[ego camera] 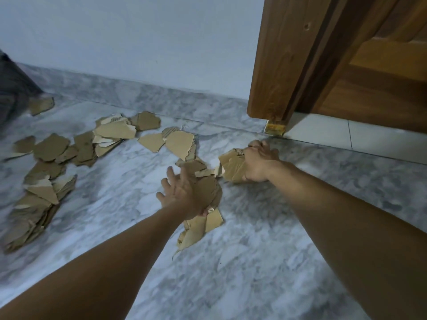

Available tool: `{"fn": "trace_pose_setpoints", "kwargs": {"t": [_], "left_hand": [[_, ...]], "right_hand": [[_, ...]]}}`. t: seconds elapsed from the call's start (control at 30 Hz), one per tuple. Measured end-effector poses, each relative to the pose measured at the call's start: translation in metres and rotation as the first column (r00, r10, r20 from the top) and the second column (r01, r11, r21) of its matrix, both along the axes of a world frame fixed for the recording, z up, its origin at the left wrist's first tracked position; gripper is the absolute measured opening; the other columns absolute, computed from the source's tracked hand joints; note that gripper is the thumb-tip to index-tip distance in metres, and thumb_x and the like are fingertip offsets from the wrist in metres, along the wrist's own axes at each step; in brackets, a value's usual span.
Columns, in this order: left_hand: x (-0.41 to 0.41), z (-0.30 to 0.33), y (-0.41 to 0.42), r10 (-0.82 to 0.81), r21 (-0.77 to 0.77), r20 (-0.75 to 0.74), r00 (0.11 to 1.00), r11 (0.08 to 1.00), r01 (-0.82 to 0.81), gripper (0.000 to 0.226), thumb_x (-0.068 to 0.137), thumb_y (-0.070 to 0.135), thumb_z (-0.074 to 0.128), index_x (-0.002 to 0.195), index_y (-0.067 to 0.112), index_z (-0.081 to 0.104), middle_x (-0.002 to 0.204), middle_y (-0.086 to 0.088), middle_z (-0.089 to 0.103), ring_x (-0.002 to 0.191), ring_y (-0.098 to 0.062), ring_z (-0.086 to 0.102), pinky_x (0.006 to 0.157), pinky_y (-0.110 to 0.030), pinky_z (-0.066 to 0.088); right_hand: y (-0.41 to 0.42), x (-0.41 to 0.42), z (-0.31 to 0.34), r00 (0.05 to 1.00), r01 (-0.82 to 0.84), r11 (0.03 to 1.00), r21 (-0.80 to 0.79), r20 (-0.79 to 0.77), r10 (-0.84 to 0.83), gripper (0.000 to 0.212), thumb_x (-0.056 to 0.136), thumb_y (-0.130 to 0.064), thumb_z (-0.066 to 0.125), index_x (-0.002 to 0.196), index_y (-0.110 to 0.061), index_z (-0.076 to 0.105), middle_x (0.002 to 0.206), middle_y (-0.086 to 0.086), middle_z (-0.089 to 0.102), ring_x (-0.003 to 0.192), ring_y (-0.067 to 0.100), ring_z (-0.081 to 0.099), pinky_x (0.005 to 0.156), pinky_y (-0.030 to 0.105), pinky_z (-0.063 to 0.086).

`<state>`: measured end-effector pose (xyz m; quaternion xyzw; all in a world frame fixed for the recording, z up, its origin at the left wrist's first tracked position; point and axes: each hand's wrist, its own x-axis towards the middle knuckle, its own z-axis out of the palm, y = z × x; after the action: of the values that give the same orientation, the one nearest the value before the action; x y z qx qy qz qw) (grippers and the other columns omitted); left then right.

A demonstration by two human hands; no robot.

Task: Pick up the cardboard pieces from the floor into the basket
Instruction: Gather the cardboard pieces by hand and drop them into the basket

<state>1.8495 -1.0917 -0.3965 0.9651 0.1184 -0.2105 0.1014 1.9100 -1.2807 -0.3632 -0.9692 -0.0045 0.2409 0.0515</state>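
Note:
Torn brown cardboard pieces lie scattered over the grey marble floor point(265, 262). My left hand point(182, 192) grips a stack of cardboard pieces point(203, 225) that hangs down below the palm, its fingers spread over the top. My right hand point(258, 160) is closed on another bunch of cardboard pieces point(232, 163) near the door frame. More pieces lie behind my hands point(179, 143), at the back point(115, 131) and in a long pile on the left point(39, 197). No basket is in view.
A wooden door frame point(284, 65) and door point(381, 77) stand at the right, with white tile point(323, 137) beyond the threshold. A pale wall point(138, 42) with a marble skirting runs along the back. A dark grey shape point(11, 88) sits at the far left edge.

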Motion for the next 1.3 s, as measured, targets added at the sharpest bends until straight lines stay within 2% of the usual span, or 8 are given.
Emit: {"fn": "trace_pose_setpoints", "kwargs": {"t": [0.17,0.3,0.5,0.7,0.83,1.0,1.1,1.3], "left_hand": [[-0.007,-0.006,0.003,-0.226,-0.062,-0.147,0.963,0.974,0.219,0.129,0.051,0.071,0.077,0.151,0.030,0.006,0.158,-0.005,-0.011,0.145,-0.034,-0.003,0.111,-0.058,0.022],[-0.014,-0.004,0.006,-0.288,0.085,-0.081,0.954,0.952,0.294,0.124,0.042,0.069,0.082,0.142,0.028,0.020,0.146,-0.006,0.015,0.132,-0.030,0.022,0.100,-0.050,0.039],[-0.018,-0.001,0.004,-0.130,0.004,-0.086,0.988,0.991,0.130,0.099,0.046,0.054,0.090,0.121,0.021,0.034,0.119,-0.002,0.029,0.113,-0.024,0.032,0.086,-0.045,0.052],[-0.018,0.001,0.006,-0.088,0.156,-0.169,0.982,0.981,0.115,0.117,0.038,0.065,0.087,0.128,0.017,0.031,0.124,-0.007,0.034,0.120,-0.027,0.033,0.097,-0.042,0.037],[-0.022,0.000,0.014,-0.111,0.209,-0.153,0.982,0.968,0.142,0.117,0.037,0.072,0.082,0.128,0.015,0.036,0.123,-0.006,0.037,0.120,-0.026,0.032,0.098,-0.039,0.035],[-0.021,0.005,0.030,-0.038,-0.024,-0.161,0.986,0.999,0.035,0.101,0.048,0.052,0.091,0.126,0.014,0.038,0.121,-0.004,0.048,0.113,-0.024,0.051,0.084,-0.033,0.047],[-0.020,0.009,0.043,-0.013,-0.058,-0.150,0.989,0.998,0.005,0.098,0.049,0.050,0.091,0.124,0.012,0.040,0.120,-0.005,0.048,0.110,-0.024,0.054,0.075,-0.029,0.045],[-0.026,0.007,0.063,0.044,-0.038,-0.130,0.991,0.998,-0.049,0.104,0.048,0.049,0.091,0.128,0.011,0.038,0.121,-0.007,0.044,0.111,-0.026,0.053,0.077,-0.030,0.047]], "right_hand": [[-0.004,0.017,-0.006,0.992,-0.047,0.998,0.050,-0.116,0.052,0.084,0.075,-0.042,0.077,0.144,-0.015,0.036,0.151,0.005,0.028,0.139,0.032,0.030,0.109,0.048,0.038],[-0.003,0.017,-0.010,0.995,-0.060,0.998,0.005,-0.083,0.060,0.085,0.076,-0.042,0.077,0.145,-0.021,0.032,0.149,0.006,0.029,0.138,0.035,0.029,0.107,0.051,0.037],[-0.008,0.007,-0.010,0.997,0.019,0.997,0.072,-0.073,-0.014,0.092,0.071,-0.037,0.081,0.146,-0.024,0.030,0.145,0.011,0.037,0.130,0.035,0.045,0.103,0.044,0.045],[-0.013,-0.007,0.004,0.998,0.009,0.993,0.115,-0.058,-0.002,0.066,0.069,-0.019,0.076,0.121,-0.027,0.037,0.104,0.003,0.054,0.082,0.028,0.060,0.060,0.041,0.062],[-0.013,-0.003,0.020,0.990,-0.049,0.996,0.075,-0.128,0.058,0.069,0.071,-0.021,0.081,0.129,-0.017,0.043,0.114,0.005,0.058,0.093,0.027,0.061,0.079,0.039,0.057],[0.011,0.009,0.054,0.932,-0.239,0.971,-0.001,-0.281,0.229,0.072,0.070,-0.028,0.086,0.130,-0.007,0.051,0.129,0.008,0.057,0.111,0.029,0.058,0.091,0.035,0.051],[0.029,0.008,0.062,0.872,-0.368,0.929,-0.047,-0.366,0.327,0.086,0.066,-0.036,0.087,0.139,-0.012,0.047,0.135,0.005,0.054,0.117,0.028,0.056,0.098,0.040,0.049],[0.062,-0.017,0.015,0.893,-0.360,0.932,0.045,-0.272,0.358,0.106,0.067,-0.027,0.089,0.150,-0.014,0.025,0.147,0.011,0.043,0.127,0.031,0.049,0.097,0.031,0.046]]}}
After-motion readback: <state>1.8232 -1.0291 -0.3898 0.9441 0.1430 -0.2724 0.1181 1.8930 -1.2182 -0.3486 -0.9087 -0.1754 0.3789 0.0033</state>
